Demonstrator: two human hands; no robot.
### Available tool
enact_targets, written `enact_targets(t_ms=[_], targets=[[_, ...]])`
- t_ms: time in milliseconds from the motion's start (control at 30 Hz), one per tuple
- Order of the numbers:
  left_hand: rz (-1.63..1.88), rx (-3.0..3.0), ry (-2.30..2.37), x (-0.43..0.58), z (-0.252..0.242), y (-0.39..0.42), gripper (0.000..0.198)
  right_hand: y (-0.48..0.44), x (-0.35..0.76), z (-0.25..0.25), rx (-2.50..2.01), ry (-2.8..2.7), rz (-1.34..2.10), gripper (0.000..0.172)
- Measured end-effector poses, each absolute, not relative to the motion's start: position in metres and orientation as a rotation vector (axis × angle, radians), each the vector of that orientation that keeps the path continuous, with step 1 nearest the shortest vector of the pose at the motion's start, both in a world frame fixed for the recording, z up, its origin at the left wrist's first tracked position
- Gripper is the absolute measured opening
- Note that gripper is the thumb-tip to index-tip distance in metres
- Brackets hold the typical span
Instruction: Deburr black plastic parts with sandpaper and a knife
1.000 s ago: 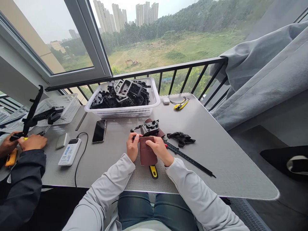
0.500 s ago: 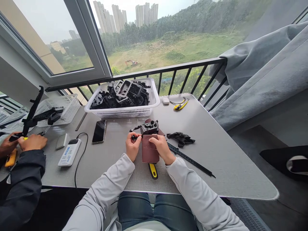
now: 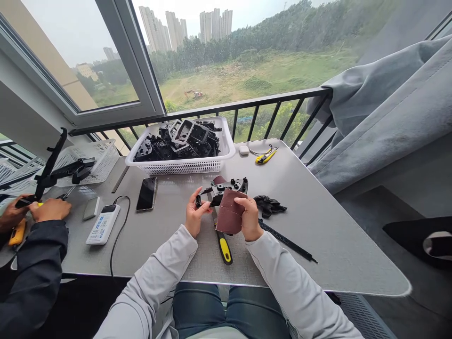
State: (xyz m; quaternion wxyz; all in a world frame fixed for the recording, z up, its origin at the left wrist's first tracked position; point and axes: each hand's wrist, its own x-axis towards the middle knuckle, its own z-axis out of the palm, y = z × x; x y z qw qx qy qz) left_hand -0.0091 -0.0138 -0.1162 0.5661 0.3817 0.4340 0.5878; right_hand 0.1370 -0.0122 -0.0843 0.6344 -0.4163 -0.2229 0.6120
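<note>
Gripping the black plastic housing (image 3: 222, 188) at centre frame with your left hand (image 3: 195, 213) while your right hand (image 3: 250, 217) pinches folded sandpaper (image 3: 230, 212) against it, you risk a slip if either grip slackens, and its thin arm (image 3: 204, 197), apparently unsupported, could snap under hard pressure.

A grey curtain (image 3: 388, 122) bunches beside a white-framed window (image 3: 130, 56) and black balcony railing (image 3: 247, 102), high-rise towers (image 3: 215, 26) beyond.
</note>
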Motion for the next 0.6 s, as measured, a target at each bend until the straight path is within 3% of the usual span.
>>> enact_targets(t_ms=[167,400,600], targets=[[1.408,0.739,0.934,-0.01,-0.108,-0.016,0.092,-0.009,0.142,-0.082,-0.936,-0.499,1.414,0.01],[1.175,0.507,0.885,-0.014,-0.108,-0.002,0.052,-0.012,0.137,-0.082,-0.969,-0.731,1.614,0.011],[1.237,0.55,0.923,-0.006,-0.11,-0.004,0.057,-0.014,0.127,-0.084,-0.997,-0.79,1.675,0.014]])
